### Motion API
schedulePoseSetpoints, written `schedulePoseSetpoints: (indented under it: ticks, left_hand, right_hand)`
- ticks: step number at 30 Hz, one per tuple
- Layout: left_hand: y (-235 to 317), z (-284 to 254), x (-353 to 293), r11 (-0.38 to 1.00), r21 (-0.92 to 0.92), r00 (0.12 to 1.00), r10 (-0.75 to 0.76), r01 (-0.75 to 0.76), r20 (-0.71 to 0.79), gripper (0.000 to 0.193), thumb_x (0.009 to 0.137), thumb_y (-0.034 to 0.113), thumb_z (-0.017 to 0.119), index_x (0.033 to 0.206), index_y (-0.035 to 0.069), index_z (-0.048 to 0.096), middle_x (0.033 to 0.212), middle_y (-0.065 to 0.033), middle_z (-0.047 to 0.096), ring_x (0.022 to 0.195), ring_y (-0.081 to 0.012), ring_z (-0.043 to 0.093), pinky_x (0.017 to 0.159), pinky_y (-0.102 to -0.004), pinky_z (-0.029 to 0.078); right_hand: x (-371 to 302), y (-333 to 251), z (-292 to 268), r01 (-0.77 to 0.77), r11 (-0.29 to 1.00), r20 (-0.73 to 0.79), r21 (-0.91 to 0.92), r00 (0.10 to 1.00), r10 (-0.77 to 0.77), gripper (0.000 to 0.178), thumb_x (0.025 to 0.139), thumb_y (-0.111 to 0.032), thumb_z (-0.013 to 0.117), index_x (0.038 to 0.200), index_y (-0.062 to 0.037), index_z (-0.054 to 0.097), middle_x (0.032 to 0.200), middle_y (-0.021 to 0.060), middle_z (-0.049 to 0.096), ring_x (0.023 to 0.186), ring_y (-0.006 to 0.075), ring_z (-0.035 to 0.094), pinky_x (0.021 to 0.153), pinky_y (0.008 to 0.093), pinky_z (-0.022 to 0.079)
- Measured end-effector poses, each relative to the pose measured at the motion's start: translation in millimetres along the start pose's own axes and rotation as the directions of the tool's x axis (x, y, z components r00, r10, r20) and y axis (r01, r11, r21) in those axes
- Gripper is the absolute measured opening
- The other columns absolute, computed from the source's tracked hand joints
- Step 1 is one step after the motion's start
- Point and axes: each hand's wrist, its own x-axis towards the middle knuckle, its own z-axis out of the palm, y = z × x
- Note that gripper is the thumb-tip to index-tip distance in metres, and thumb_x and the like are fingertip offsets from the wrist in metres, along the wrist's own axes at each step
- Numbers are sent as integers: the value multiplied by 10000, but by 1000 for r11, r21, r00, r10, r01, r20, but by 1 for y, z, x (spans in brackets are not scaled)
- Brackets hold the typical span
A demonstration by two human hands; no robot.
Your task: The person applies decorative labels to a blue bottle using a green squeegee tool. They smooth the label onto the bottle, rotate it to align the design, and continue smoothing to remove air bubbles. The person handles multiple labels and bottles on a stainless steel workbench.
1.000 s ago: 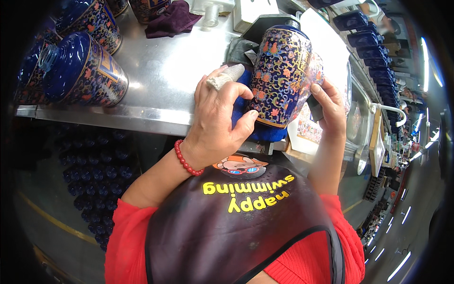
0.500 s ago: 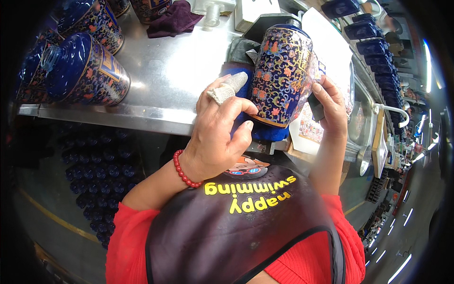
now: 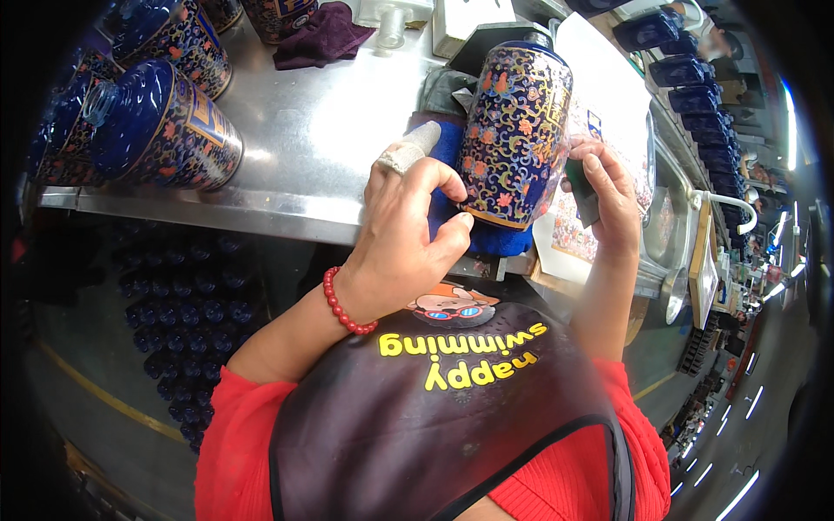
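Note:
A dark blue bottle (image 3: 512, 143) with a colourful floral wrap and gold trim lies tilted on a folded blue cloth (image 3: 497, 240), its neck pointing away from me. At the bottle's lower left edge, my left hand (image 3: 404, 221) brings thumb and index fingertip close together; anything between them is too small to make out. Pale finger covers (image 3: 408, 149) sit on fingers of that hand, and a red bead bracelet is on its wrist. My right hand (image 3: 612, 195) grips a thin dark green flat scraper (image 3: 584, 193) beside the bottle's right side.
Several similar bottles (image 3: 165, 130) stand at the left of the metal table (image 3: 295, 148). A purple cloth (image 3: 323, 35) and a clear glass piece (image 3: 393, 26) lie toward the back. Printed floral sheets (image 3: 573, 230) are at the right. Rows of blue bottles (image 3: 195, 334) sit below the table.
My left thumb and index finger have drawn closer together at the bottle's lower edge. My right hand has shifted slightly, and more of the scraper shows.

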Motion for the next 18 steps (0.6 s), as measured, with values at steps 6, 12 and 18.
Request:
schedulePoseSetpoints:
  ticks: [6,12,18]
  left_hand:
    - [2,-4,-2,993,-41,986,-104,110,134,174,841,78,688,988,65,594,1487,-320,449,1437,-396,372,1181,-458,250]
    - [6,-4,-3,991,-58,987,-114,122,116,189,835,64,661,1012,73,595,1527,-311,414,1446,-384,359,1191,-459,229]
    - [8,-6,-3,993,-81,987,-73,85,144,198,835,44,615,1030,83,617,1540,-308,403,1463,-376,339,1201,-461,196]
  right_hand:
    - [-7,5,-7,20,999,-24,-49,999,-21,197,1042,-181,577,1090,-16,674,1286,102,609,1015,138,589,800,295,517]
    - [-14,6,-10,54,993,-47,-106,997,-60,182,1043,-168,572,1090,-24,673,1293,103,613,1077,136,581,807,288,512]
    - [-20,3,-6,88,990,-74,-109,993,-96,146,1006,-146,632,1056,-19,684,1258,88,607,944,106,563,787,265,483]
